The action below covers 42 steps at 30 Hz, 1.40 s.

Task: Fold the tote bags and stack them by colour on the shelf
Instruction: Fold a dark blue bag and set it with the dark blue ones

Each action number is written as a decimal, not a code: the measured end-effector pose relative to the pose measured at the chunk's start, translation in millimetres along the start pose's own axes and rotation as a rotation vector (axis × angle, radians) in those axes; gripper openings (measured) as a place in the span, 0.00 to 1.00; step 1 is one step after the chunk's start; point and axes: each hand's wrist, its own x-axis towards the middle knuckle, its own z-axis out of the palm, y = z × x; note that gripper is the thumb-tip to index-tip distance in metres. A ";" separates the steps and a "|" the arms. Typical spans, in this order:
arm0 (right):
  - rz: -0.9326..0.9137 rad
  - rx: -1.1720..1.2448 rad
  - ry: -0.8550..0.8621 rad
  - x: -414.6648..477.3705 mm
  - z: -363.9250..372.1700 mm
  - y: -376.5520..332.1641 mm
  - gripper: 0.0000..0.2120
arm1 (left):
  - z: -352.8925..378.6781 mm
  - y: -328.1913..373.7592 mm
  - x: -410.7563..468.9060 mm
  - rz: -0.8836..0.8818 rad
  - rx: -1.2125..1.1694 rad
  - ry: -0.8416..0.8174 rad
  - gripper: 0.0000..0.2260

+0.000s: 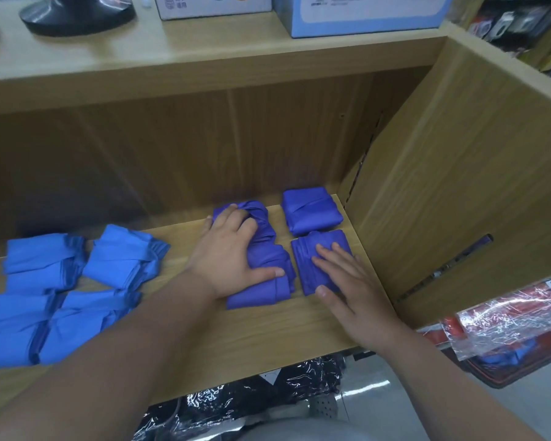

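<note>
- Nearest, under the front edge, lie black plastic-wrapped goods (236,405). A red packet in clear wrap (506,323) pokes in at the right, outside the side panel.
- The shelf (268,329) is a pale wooden board whose front edge runs slantwise across the view. A broad bare strip lies between that edge and the purple bags.
- At the left, the light blue tote bags (67,297) lie folded in four piles, two by two. The front pair reaches almost to the front edge, and bare board parts them from the purple ones.
- The right hand (347,281) lies palm down on the front-right purple bag (301,268). Its fingers (328,253) are straight and spread over the cloth, with the thumb at the bag's near edge.
- The left hand (229,253) lies palm down on the front-left purple bag (261,294), with the thumb stretched flat across it. Its fingers reach on to the rear-left purple bag (261,214), spread, their tips bent down into the bunched folds.
- The two front bags lie just beside each other, with a thin line of board between them.
- The rear-right purple bag (310,211) is a neat square that no hand touches. It lies just behind the front-right one.
- The side panel (458,186) walls in the right end, near the two right-hand bags, leaving a narrow strip of board.
- The back panel (204,148) stands close behind the rear bags.
- Above, the counter (204,49) carries a blue box (363,14), a white box (213,7) and a black round base (77,14).
</note>
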 end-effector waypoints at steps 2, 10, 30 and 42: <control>-0.016 0.007 -0.001 2.0 0.2 1.5 0.36 | 2.3 2.8 2.1 0.021 0.063 0.103 0.43; 0.077 -0.067 0.321 10.3 -9.0 -16.8 0.28 | -0.8 17.5 -30.6 0.041 -0.041 0.404 0.35; 0.140 -0.179 -0.002 0.5 -16.9 -25.5 0.29 | 28.1 8.9 -89.9 -0.136 -0.162 0.297 0.39; 0.018 -0.447 -0.183 29.1 -15.4 -28.5 0.34 | 23.7 -4.7 -55.9 -0.153 -0.171 -0.013 0.48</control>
